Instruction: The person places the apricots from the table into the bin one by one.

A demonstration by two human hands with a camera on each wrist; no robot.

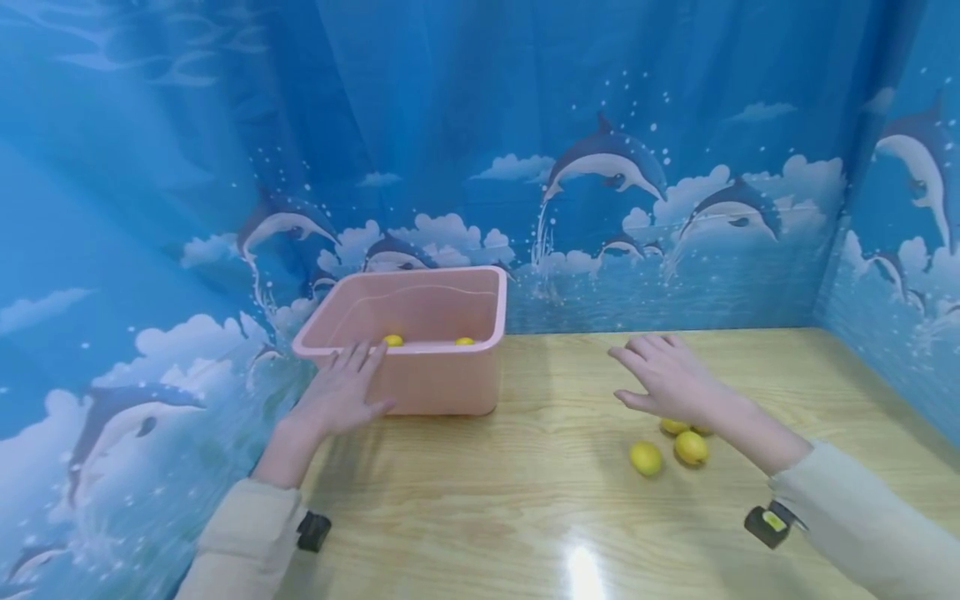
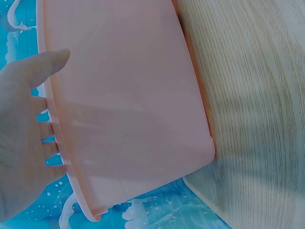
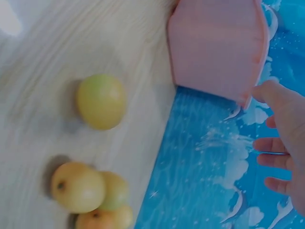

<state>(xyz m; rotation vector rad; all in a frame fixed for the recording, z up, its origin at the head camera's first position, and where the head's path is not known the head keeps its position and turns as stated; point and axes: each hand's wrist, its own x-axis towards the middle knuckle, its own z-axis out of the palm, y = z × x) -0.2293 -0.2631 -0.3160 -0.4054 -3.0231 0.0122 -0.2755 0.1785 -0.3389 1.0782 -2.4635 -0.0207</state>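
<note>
Clock: as seen in the head view.
Loose fruit: four yellow, rounded, lemon-like fruits on the pale wood-grain table; leftmost sits slightly off, other three bunched, two partly hidden by the right wrist.
Right-hand grip: right hand has thumb and fingers apart, nothing held, raised off the tabletop.
Key relation: from right hand, leftmost fruit at 6 to 7 o'clock, bunch around 5. Right hand clearly nearer than left.
Fruit axis: they read near round; can't call a long axis.
Bin: pink rectangular plastic bin at 9 o'clock from right hand, well apart; long side runs 9 to 3.
Left-hand grip: left hand at bin's 7 o'clock, fingers extended over near rim, thumb spread by outer wall. No pinch visible; thumb contact can't tell.
In bin: two yellow fruits visible.
Backdrop: blue dolphin-print curtain at 12.
</note>
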